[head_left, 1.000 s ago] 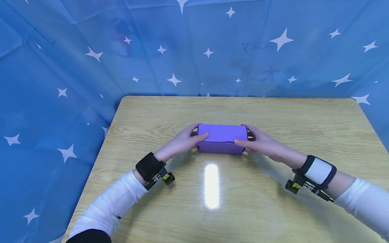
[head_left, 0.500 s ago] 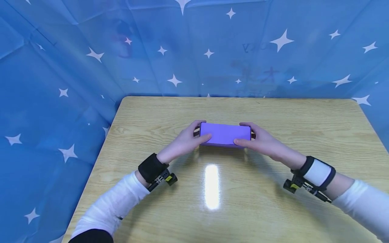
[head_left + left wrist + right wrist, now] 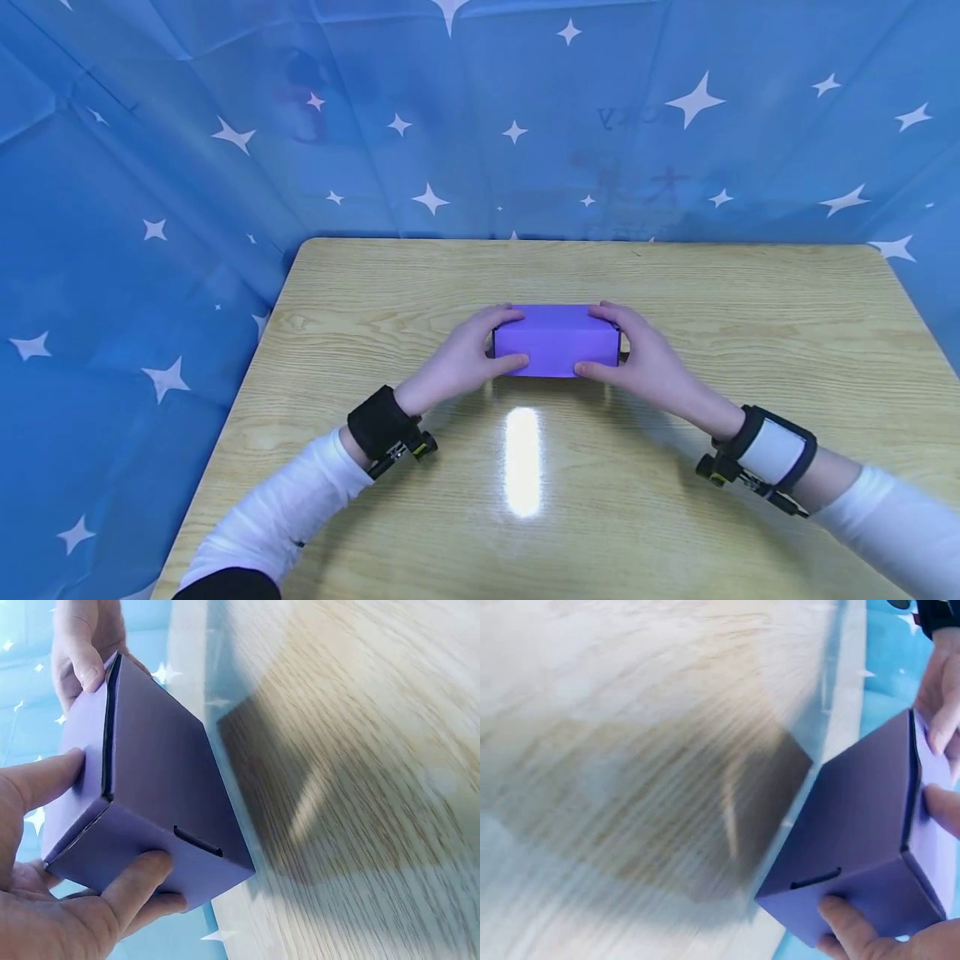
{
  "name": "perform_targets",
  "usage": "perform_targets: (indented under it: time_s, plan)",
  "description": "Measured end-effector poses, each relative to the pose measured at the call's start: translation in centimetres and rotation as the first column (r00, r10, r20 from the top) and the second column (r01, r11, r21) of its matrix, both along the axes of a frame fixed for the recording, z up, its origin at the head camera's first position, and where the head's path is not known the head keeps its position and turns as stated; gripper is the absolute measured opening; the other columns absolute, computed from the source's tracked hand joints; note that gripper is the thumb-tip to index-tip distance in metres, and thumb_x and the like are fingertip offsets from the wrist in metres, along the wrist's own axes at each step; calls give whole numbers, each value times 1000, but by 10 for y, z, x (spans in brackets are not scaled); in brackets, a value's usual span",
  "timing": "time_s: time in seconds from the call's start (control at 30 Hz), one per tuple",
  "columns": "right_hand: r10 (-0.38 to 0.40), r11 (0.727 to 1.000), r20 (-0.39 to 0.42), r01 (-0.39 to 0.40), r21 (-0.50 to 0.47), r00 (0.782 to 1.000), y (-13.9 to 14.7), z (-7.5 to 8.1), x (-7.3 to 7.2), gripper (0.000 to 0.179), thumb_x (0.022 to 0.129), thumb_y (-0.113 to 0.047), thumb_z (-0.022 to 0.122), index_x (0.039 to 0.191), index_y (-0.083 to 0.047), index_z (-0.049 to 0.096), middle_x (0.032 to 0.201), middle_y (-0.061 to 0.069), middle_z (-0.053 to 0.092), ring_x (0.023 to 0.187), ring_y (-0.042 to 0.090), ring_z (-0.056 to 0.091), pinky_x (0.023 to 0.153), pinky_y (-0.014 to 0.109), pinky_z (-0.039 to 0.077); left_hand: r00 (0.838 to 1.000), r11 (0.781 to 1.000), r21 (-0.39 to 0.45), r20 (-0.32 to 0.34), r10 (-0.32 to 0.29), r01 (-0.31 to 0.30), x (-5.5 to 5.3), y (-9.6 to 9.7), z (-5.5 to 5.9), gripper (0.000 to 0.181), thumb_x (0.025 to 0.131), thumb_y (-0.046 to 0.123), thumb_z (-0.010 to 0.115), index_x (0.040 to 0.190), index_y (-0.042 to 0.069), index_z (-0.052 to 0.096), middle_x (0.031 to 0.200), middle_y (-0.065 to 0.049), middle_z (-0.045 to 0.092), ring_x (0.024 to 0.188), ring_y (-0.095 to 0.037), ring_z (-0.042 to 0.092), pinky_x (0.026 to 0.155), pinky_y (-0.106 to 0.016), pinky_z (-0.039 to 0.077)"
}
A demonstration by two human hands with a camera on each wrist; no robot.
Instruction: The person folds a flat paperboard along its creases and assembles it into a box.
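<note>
A closed purple cardboard box point(image 3: 557, 346) is held between both hands close over the wooden table. It is tilted, so two of its long faces show in the head view. My left hand point(image 3: 474, 348) grips the left end, thumb on the near face and a finger over the upper edge. At the right end, my right hand point(image 3: 651, 358) grips it in much the same way. Fingers also press the end panel in the left wrist view, below a small slot in the box point(image 3: 199, 841). In the right wrist view, fingertips lie against the box's end point(image 3: 877, 896).
The wood-grain table point(image 3: 375, 283) reaches back to a blue curtain with white stars point(image 3: 480, 125), which also hangs along the left side. A bright light reflection point(image 3: 522, 462) lies on the tabletop in front of the box. Both wrists wear strapped cameras.
The box has moved slightly right and tipped, first levelling its lid face, then turning a long face toward the head camera. Both hands have turned with it, fingers now over its upper edge.
</note>
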State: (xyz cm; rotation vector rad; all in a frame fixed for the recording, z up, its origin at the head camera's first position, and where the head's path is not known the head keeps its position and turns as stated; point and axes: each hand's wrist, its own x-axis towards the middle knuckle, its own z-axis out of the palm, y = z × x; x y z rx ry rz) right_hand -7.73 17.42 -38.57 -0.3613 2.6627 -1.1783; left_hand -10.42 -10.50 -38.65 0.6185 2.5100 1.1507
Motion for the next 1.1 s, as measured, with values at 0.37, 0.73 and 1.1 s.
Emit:
perform_targets:
  time_s: [0.37,0.73,1.1]
  plan:
    - [30,999,-68,-27,36,997,3,-12,9,80,91,-23,84,157,-1,45,169,26,31,150,54,39,110,61,53,997,998,-63,-75,-34,30,12,0,-8,66,99,30,75,156,13,50,173,-15,33,161,-39,31,131,-54,34]
    - [70,996,-141,-60,72,988,7,-25,14,71,93,-5,78,155,5,46,170,26,29,144,52,49,101,49,60,995,996,-80,-88,-57,50,16,-1,-17,55,101,15,71,153,8,54,174,-17,29,162,-40,30,130,-52,36]
    - [91,989,-168,-69,134,982,7,-27,-10,66,98,-8,74,155,5,45,170,27,28,142,51,53,104,51,58,988,988,-140,-127,-83,65,-12,3,-22,54,104,15,66,155,5,51,175,-16,26,161,-37,31,131,-48,34]
